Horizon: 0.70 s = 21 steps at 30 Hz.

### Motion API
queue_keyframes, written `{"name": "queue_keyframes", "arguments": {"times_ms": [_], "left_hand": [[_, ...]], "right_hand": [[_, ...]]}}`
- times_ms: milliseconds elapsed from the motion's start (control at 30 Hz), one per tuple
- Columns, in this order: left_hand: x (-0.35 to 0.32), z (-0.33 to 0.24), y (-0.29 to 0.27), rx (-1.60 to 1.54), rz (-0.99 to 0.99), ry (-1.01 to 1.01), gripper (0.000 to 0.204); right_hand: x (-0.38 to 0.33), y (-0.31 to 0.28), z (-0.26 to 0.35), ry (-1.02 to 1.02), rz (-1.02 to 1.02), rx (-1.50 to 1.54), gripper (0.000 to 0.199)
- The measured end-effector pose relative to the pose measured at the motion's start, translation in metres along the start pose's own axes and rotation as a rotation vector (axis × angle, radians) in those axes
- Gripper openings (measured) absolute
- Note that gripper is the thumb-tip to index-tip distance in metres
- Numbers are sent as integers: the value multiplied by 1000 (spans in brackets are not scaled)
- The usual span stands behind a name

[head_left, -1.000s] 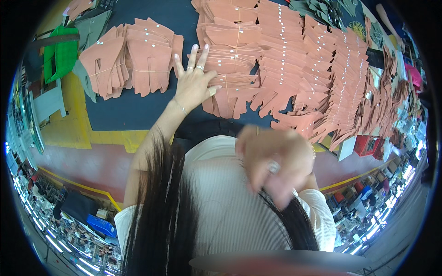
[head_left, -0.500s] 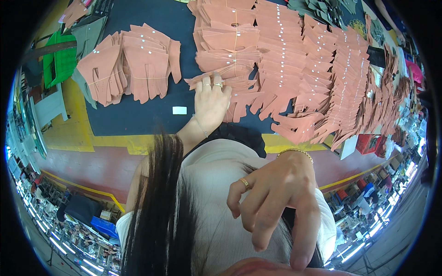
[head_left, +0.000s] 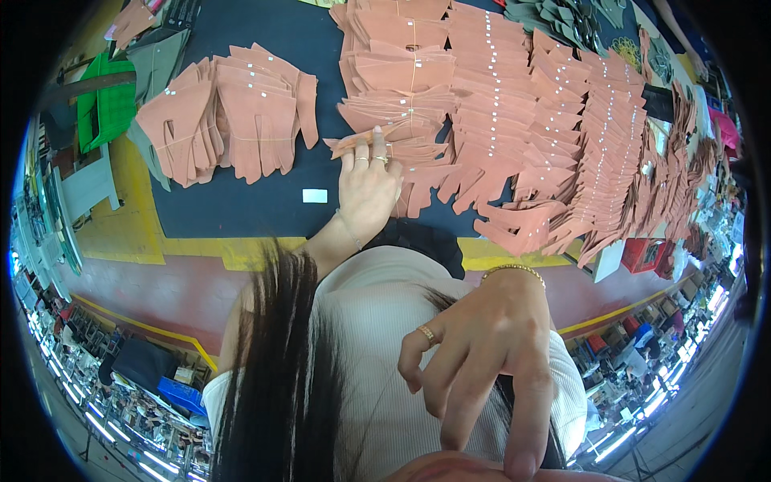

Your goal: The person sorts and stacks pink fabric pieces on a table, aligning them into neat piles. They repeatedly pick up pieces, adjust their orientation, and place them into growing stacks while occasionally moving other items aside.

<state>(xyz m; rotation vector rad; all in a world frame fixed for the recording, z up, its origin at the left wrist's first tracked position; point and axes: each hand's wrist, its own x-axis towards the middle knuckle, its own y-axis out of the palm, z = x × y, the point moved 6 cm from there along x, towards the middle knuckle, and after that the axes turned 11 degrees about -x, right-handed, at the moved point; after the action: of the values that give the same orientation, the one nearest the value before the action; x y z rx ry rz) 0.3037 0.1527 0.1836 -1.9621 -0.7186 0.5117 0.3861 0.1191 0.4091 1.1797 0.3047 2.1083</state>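
Observation:
My left hand (head_left: 369, 186) lies on a bundle of salmon-pink cut glove pieces (head_left: 416, 153) at the near end of a long stack. Its fingers bend over the upper pieces and the index finger reaches farthest forward; my thumb is hidden. Raised close to the camera, my right hand (head_left: 486, 353) holds nothing, its fingers loosely bent and apart. The stacked pieces (head_left: 401, 64) ahead of my left hand carry small white labels, and a thin band runs across them. Two banded bundles of the same glove pieces (head_left: 257, 112) lie to the left.
A dark-covered table (head_left: 233, 209) bears more overlapping rows of pink pieces (head_left: 498, 96) on the right. Dark green pieces (head_left: 554, 20) lie at the far right. Near the front edge is a white card (head_left: 315, 196). A green bin (head_left: 104, 100) stands left, a red crate (head_left: 642, 253) right.
My left index finger has stretched forward over the bundle, and the pieces under it have shifted slightly. My right hand stays raised almost where it was.

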Motion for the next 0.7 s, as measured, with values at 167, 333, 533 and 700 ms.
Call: {"name": "queue_keyframes", "arguments": {"times_ms": [167,333,533,700], "left_hand": [[6,-6,-14,-4,115,-34,36],[50,25,-27,-242,279,-218,46],[128,65,-41,-50,-274,-135,61],[113,47,-17,-172,-40,-175,57]], "right_hand": [[1,3,1,11,2,-49,32],[2,-1,5,12,28,-39,32],[3,-21,14,-28,-2,-32,32],[-13,-51,19,7,-13,-176,24]]}}
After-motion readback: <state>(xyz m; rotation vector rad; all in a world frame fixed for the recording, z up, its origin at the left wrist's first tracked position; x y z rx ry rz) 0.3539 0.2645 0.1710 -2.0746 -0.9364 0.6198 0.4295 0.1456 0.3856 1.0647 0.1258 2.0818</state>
